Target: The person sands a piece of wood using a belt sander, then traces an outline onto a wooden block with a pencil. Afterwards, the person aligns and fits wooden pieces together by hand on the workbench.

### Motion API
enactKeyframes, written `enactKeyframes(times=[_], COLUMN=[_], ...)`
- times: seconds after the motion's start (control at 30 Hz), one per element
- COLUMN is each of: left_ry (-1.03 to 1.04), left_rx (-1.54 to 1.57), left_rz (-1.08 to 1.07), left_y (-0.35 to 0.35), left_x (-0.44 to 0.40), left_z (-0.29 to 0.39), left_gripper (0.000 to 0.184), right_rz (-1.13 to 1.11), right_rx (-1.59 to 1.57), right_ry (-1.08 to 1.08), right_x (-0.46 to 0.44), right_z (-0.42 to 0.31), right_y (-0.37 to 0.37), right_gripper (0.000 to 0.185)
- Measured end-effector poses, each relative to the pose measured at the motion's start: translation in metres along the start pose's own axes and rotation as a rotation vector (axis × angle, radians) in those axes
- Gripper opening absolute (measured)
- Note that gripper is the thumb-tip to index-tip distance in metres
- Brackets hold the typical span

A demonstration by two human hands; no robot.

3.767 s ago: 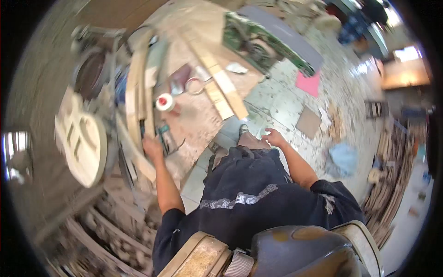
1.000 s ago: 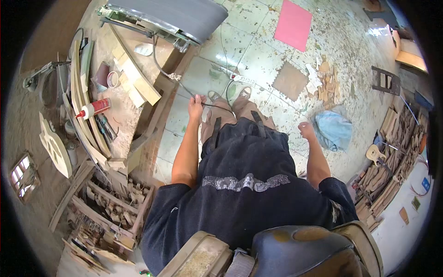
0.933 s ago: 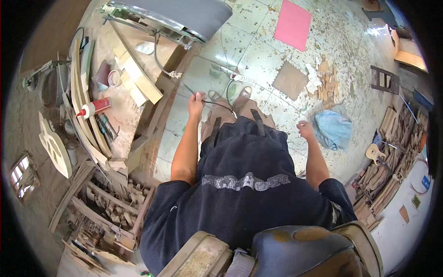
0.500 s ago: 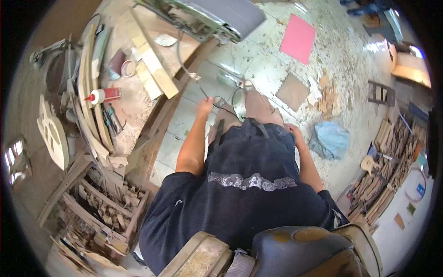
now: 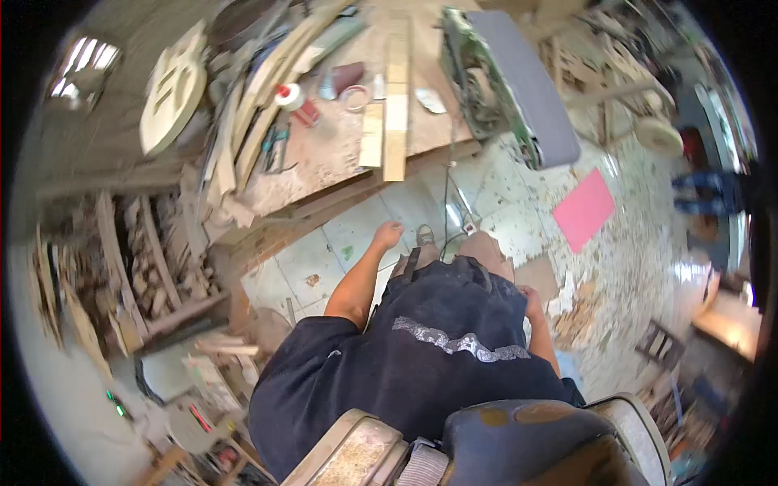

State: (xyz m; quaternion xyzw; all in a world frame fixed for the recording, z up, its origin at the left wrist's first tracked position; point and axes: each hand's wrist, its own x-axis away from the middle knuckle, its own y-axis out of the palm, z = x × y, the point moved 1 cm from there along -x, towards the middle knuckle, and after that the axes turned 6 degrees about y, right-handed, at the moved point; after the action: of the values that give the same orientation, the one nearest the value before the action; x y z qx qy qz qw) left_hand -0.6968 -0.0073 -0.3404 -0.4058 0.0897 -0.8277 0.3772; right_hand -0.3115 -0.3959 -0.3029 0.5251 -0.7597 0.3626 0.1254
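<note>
My left hand (image 5: 388,234) hangs over the tiled floor in front of the workbench (image 5: 324,166), its fingers loosely curled with nothing visible in them. A black cable (image 5: 446,194) hangs from the bench edge to the right of this hand, apart from it. My right hand (image 5: 531,300) is low beside my right thigh; its fingers are mostly hidden against the dark shirt and shorts. On the bench, nearest to my left hand, lie a long pale wooden strip (image 5: 395,121) sticking out over the edge and a shorter wooden piece (image 5: 371,136).
A belt sander (image 5: 527,89) stands at the bench's right end. A red bottle with white cap (image 5: 301,107) and curved wooden strips (image 5: 263,105) lie on the bench. Pink sheet (image 5: 585,211) and wood scraps (image 5: 577,312) are on the floor. A crate of offcuts (image 5: 154,267) stands left.
My view has turned left, so the bench now lies ahead. My left hand, earlier at the cable, is now apart from it. My right hand stays by my thigh.
</note>
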Motion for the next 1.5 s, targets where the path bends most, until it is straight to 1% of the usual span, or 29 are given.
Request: enactKeyframes(times=[0.07,0.1,0.17,0.23,0.27,0.37,0.4,0.5,0.57,0.63,0.7,0.77,0.83,0.9,0.93,0.97,1.0,1.03,1.07,1.1,1.13,1.23,1.27,1.37,1.4,1.5], left_ry=[-0.005,-0.034,-0.085,-0.116,-0.129,-0.265,-0.243,-0.209,-0.007,0.089,0.157,0.194,0.332,0.427,0.537,0.650,0.688,0.727,0.669,0.611,0.553,0.482,0.510,0.563,0.592,0.529], left_rx=[-0.067,-0.053,-0.028,0.098,0.160,0.496,0.572,0.121,0.120,0.042,0.010,-0.115,-0.077,-0.093,-0.099,-0.106,-0.019,0.068,0.099,0.128,0.156,0.191,0.187,0.203,0.094,0.074], left_rz=[0.144,0.212,0.330,0.446,0.508,0.712,0.765,0.939,1.061,1.118,1.131,1.084,1.090,0.915,0.894,0.871,0.889,0.903,0.812,0.720,0.632,0.639,0.626,0.586,0.565,0.720], left_y=[-0.016,-0.022,-0.028,-0.034,-0.036,-0.068,-0.079,-0.126,-0.169,-0.217,-0.267,-0.321,-0.365,-0.401,-0.408,-0.412,-0.412,-0.411,-0.412,-0.412,-0.412,-0.403,-0.403,-0.407,-0.414,-0.438], left_x=[0.020,0.030,0.045,0.057,0.063,0.108,0.111,0.112,0.113,0.096,0.066,0.034,-0.005,-0.036,-0.051,-0.066,-0.087,-0.104,-0.112,-0.115,-0.116,-0.121,-0.119,-0.117,-0.109,-0.098], left_z=[-0.019,-0.029,-0.050,-0.083,-0.091,-0.056,-0.057,-0.066,-0.046,-0.038,-0.035,-0.022,-0.010,0.025,0.038,0.051,0.063,0.073,0.080,0.089,0.097,0.101,0.098,0.084,0.078,0.042], left_gripper=[0.042,0.041,0.040,0.038,0.038,0.034,0.030,0.028,0.027,0.026,0.027,0.034,0.042,0.061,0.069,0.077,0.082,0.086,0.085,0.083,0.082,0.077,0.073,0.071,0.065,0.060], right_rz=[-0.048,-0.065,-0.098,-0.122,-0.155,-0.211,-0.214,-0.229,-0.243,-0.203,-0.220,-0.224,-0.147,-0.104,-0.118,-0.140,-0.161,-0.194,-0.160,-0.142,-0.174,-0.167,-0.158,-0.117,-0.118,-0.092], right_rx=[-0.004,-0.007,-0.011,-0.003,0.008,0.020,0.014,-0.031,-0.075,-0.012,-0.007,0.004,-0.009,-0.039,0.079,0.079,0.113,0.250,0.227,0.243,0.218,0.065,0.031,0.003,-0.018,0.070], right_ry=[0.089,0.137,0.209,0.293,0.270,0.254,0.272,0.367,0.410,0.426,0.428,0.456,0.451,0.468,0.428,0.343,0.315,0.175,0.096,0.054,0.053,0.087,0.110,0.118,0.102,-0.093], right_x=[-0.023,-0.034,-0.056,-0.072,-0.083,-0.108,-0.117,-0.108,-0.111,-0.082,-0.065,-0.065,-0.065,-0.075,-0.079,-0.078,-0.075,-0.087,-0.080,-0.079,-0.076,-0.076,-0.075,-0.088,-0.095,-0.127], right_z=[-0.044,-0.063,-0.080,-0.092,-0.086,-0.068,-0.060,-0.022,0.000,-0.032,-0.066,-0.083,-0.105,-0.127,-0.150,-0.182,-0.227,-0.244,-0.294,-0.324,-0.355,-0.401,-0.417,-0.444,-0.458,-0.509], right_y=[-0.010,-0.011,-0.006,-0.013,-0.013,-0.011,-0.009,0.003,0.008,0.020,0.033,0.051,0.079,0.107,0.122,0.139,0.157,0.173,0.192,0.208,0.219,0.248,0.254,0.263,0.265,0.275], right_gripper=[0.034,0.035,0.030,0.027,0.025,0.023,0.022,0.020,0.023,0.016,0.016,0.017,0.019,0.021,0.023,0.027,0.029,0.033,0.034,0.036,0.037,0.037,0.037,0.036,0.037,0.045])
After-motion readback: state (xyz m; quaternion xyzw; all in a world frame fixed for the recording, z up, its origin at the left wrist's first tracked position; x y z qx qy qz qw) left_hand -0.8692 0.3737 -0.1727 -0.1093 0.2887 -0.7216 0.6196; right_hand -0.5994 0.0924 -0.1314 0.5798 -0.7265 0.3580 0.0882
